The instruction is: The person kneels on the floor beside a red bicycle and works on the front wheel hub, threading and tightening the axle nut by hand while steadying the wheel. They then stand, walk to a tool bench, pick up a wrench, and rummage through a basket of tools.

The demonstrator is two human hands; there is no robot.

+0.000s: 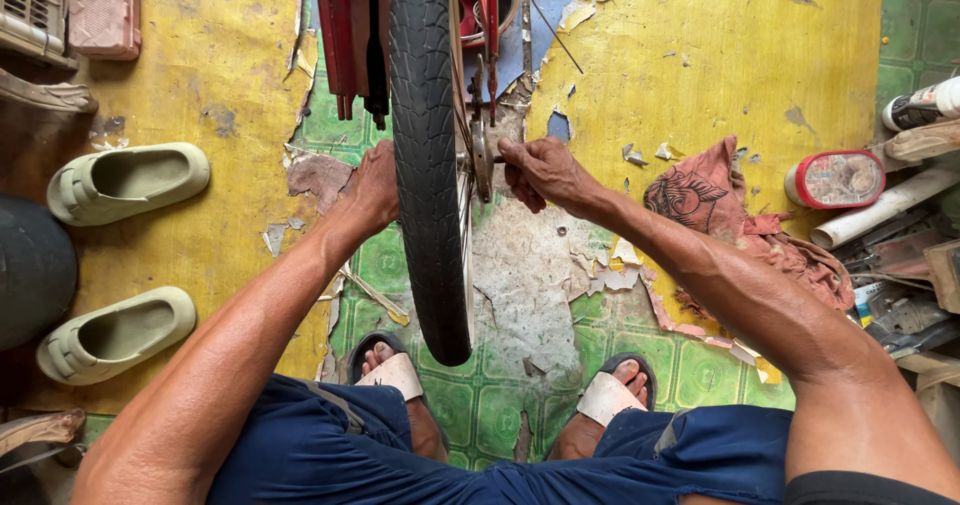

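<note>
- Where the bicycle wheel (430,165) stands upright between the person's knees, its tyre runs straight away from the viewer, so its long axis lies along the line of sight and the axle crosses it from left to right.
- Left hand (374,187): pressed against the left side of the tyre at hub height; the fingers are hidden behind the tyre, so whether they are clenched or released cannot be told.
- Right hand (541,172): fingers clenched on a small metal tool or fitting (483,157) at the axle (too small to identify), touching the right side of the hub.
- Relation that matters: the axle lies between the 2 hands, directly left of the right fingers; the right hand is the nearer and shows the only visible grip.
- Surroundings: peeling yellow and green floor (700,55), a reddish rag (720,205) near the right forearm, 2 pale green shoes (125,180) well apart at left.
</note>
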